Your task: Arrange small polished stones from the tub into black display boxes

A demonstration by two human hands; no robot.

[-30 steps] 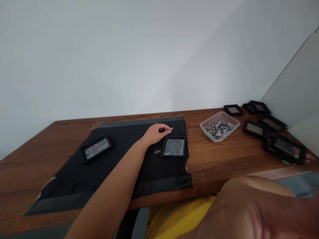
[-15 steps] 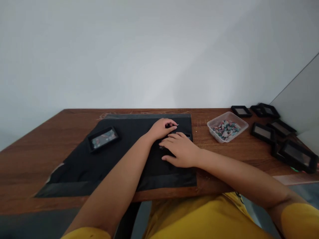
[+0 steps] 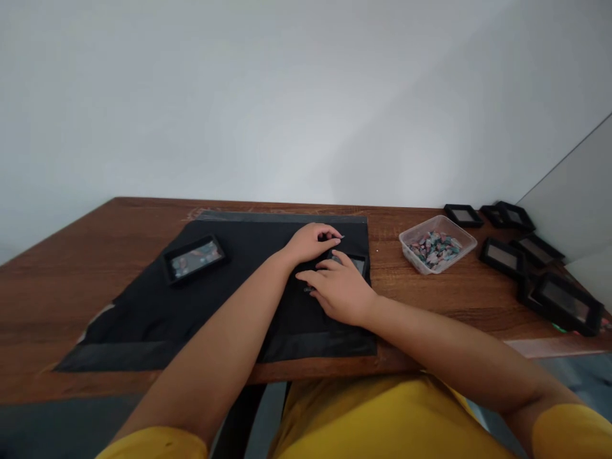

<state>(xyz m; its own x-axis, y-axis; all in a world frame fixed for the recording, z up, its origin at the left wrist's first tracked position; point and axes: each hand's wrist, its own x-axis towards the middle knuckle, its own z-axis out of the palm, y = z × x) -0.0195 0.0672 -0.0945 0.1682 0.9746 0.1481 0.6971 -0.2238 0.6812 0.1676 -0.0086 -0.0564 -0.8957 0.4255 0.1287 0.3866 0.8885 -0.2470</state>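
My left hand (image 3: 313, 245) is over the black cloth (image 3: 248, 255), thumb and forefinger pinched on a small thin piece (image 3: 342, 238) that juts past the fingertips. Just nearer to me, my right hand (image 3: 345, 290) lies low with its fingers apart. It partly covers a black rectangular frame (image 3: 359, 262) with a grey inside. Beside the right thumb and forefinger are small dark pieces (image 3: 307, 290) on the cloth, too small to make out. Farther left on the cloth rests another black frame (image 3: 195, 260) with a coloured picture or pieces inside.
A clear plastic tub (image 3: 406, 245) of small multicoloured pieces (image 3: 436, 250) stands right of the cloth on the wooden table (image 3: 421, 312). Several black frames (image 3: 504, 256) are grouped at the table's right end, some stacked. A pale wall (image 3: 239, 115) rises behind.
My right hand has drawn its thumb in toward the forefinger and shifted slightly left, uncovering more of the frame beneath. My left hand keeps its pinch. The whole view has tilted slightly.
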